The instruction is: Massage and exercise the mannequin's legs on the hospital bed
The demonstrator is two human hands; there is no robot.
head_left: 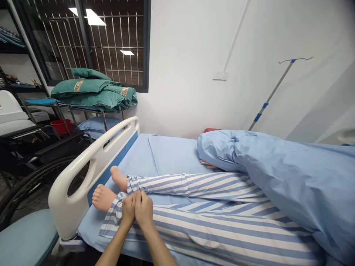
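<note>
Pinching a striped trouser cuff [113, 211] between them, the left hand [128, 211] and right hand [143, 210] lie side by side, both closed, their fingers [138, 197] curled close against each other. How firmly each grips the cloth is partly hidden, since the fingers overlap. The cuff belongs to blue-and-white pyjama trousers [222, 236] on a lying manikin, and it sits just beside the manikin's bare foot [103, 197], near the white plastic footboard [66, 195] of the hospital bed. The manikin's other foot [118, 178] rests a little farther along that footboard, poking out of the second trouser leg. The cotton looks light, soft and slack, so it should fold and slide easily. The hem seems to offer the best purchase, taken from both sides of the cuff, whereas the smooth foot looks slippery and the limp leg inside probably weighs far more than the cloth. Away from the footboard, a blue quilt [277, 184] covers the manikin's upper body, and a blue bedsheet [172, 155] spreads beneath the legs. Beyond the footboard stand a wheelchair [27, 147], a red basin [61, 126] and folded green bundles [93, 92] on a metal cart.
</note>
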